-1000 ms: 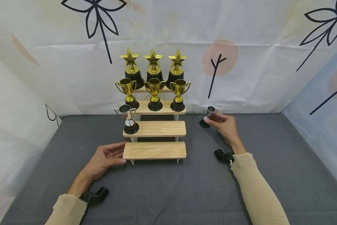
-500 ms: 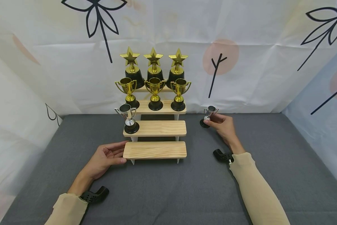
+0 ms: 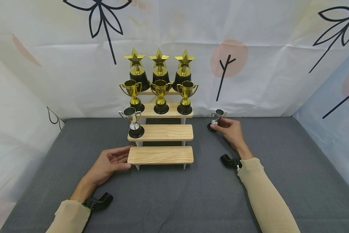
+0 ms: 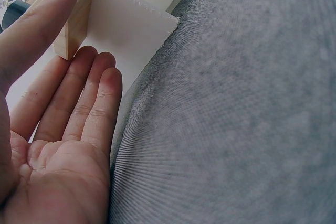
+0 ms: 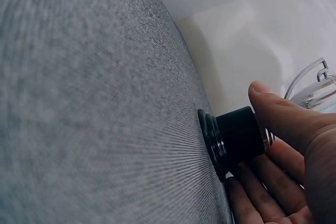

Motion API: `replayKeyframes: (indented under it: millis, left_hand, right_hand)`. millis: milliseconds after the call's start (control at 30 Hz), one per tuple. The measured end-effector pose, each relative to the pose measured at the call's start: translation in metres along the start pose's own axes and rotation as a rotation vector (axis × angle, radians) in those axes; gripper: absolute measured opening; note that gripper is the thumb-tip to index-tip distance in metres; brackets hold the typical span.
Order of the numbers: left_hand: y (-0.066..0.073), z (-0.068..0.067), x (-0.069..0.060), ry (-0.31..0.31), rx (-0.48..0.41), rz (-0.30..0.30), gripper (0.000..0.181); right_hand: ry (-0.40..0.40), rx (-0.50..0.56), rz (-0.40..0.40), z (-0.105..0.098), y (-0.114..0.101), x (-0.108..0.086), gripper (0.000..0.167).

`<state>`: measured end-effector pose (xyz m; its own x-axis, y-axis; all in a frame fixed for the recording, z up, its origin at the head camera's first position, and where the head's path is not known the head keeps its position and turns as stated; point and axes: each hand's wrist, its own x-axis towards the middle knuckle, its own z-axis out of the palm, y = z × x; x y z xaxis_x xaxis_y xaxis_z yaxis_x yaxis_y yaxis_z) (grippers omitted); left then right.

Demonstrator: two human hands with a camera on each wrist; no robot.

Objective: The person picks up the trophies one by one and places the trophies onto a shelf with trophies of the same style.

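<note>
A silver trophy cup (image 3: 219,114) with a black base (image 5: 239,135) stands at the right of the table, its base against the grey cloth. My right hand (image 3: 231,131) holds it low on the stem, thumb on one side and fingers on the other. At the left end of a stepped wooden display stand (image 3: 160,155), my left hand (image 3: 107,165) has its fingers nearly straight; the fingertips (image 4: 108,80) rest by the lowest board and its white side panel (image 4: 123,24). A second silver trophy cup (image 3: 134,122) stands at the left of the second step up.
Three gold trophy cups (image 3: 160,94) line the third step. Behind them, three gold star trophies (image 3: 159,63) stand on the top step. A white patterned cloth wall (image 3: 264,64) rises behind the grey table (image 3: 174,200).
Both hands and the trophies keep their places. Only the head view shifts very slightly.
</note>
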<state>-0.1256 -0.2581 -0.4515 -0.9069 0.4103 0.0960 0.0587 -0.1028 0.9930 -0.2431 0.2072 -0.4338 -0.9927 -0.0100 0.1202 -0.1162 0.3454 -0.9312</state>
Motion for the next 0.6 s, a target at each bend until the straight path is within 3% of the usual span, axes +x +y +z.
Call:
replayKeyframes:
  millis: [600]
  left_hand:
    - [0.0009,0.0002,0.0003,-0.016,-0.010,0.015,0.073]
  right_hand:
    - [0.030,-0.123,-0.005,0.0045,0.0020,0.0023,0.044]
